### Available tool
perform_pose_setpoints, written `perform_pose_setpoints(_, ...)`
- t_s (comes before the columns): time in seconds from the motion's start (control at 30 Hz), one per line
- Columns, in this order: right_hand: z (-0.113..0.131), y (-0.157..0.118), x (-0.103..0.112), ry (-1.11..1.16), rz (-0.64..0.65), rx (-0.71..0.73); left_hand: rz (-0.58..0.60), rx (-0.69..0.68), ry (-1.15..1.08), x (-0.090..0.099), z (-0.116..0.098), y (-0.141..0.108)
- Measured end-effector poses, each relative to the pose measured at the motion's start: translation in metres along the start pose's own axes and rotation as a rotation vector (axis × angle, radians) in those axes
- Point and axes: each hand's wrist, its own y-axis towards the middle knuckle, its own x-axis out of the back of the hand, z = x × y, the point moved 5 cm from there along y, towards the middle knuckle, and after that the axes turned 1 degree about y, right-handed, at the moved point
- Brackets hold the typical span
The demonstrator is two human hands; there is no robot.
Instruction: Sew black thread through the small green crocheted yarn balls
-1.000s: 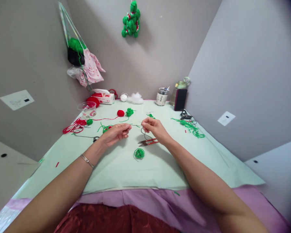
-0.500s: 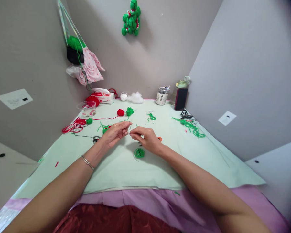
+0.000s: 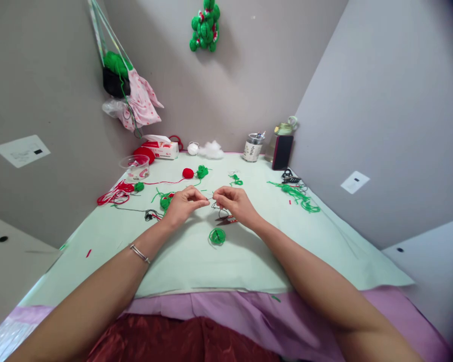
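My left hand [image 3: 186, 205] is closed in a pinch, thumb against forefinger, above the middle of the cloth. Facing it, my right hand [image 3: 236, 203] pinches too, a short gap away. Thin black yarn [image 3: 223, 213] hangs in loops below my right fingertips, and a fine strand spans the gap between the hands. Whether a needle is among the fingers is too small to tell. Scissors [image 3: 223, 220] lie partly under my right hand. Nearer to me sits a small green yarn piece [image 3: 217, 236]. A green and red knitted piece [image 3: 165, 202] is half hidden behind my left hand.
Red yarn [image 3: 117, 195], a clear tub [image 3: 138, 172] and a tissue box [image 3: 164, 150] are at the left. White stuffing [image 3: 212, 150] and a pen cup [image 3: 252, 148] stand at the back. At the right are a phone [image 3: 283, 152] and green yarn scraps [image 3: 300, 196].
My hands have drawn slightly apart, the right one moving right and up. A pale needle-like sliver between the fingers no longer shows. Black yarn loops and the scissors have come into view.
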Motion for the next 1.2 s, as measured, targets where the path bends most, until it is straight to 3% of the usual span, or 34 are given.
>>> perform_pose_setpoints(0.23, -0.007, 0.002, -0.003, 0.120, 0.030, -0.085, 0.110, 0.165, -0.275, -0.005, 0.011, 0.002)
perform_pose_setpoints(0.53, 0.004, 0.005, 0.008, 0.103, -0.077, -0.024, -0.028, 0.146, -0.312, 0.012, 0.008, 0.009)
perform_pose_setpoints(0.67, 0.001, 0.007, 0.016, 0.044, -0.140, 0.039, 0.222, 0.251, -0.182, -0.003, 0.012, 0.003)
perform_pose_setpoints(0.73, -0.001, 0.007, 0.019, 0.005, -0.174, 0.064, 0.348, 0.292, -0.232, -0.010, 0.012, -0.001)
perform_pose_setpoints(0.8, -0.002, 0.007, 0.020, -0.033, -0.177, 0.076, 0.383, 0.297, -0.371, -0.010, 0.008, -0.002)
perform_pose_setpoints(0.9, 0.001, 0.003, 0.012, -0.113, -0.146, 0.149, 0.294, 0.296, -0.572, -0.003, 0.005, 0.003)
perform_pose_setpoints(1.0, 0.009, -0.005, -0.005, -0.272, -0.058, 0.324, 0.144, 0.321, -0.642, 0.002, 0.007, 0.005)
perform_pose_setpoints(1.1, 0.011, -0.013, -0.020, -0.389, 0.044, 0.424, 0.082, 0.306, -0.527, -0.002, 0.008, 0.003)
perform_pose_setpoints(1.2, 0.013, -0.014, -0.020, -0.410, 0.048, 0.429, 0.081, 0.143, -0.242, -0.005, 0.003, 0.000)
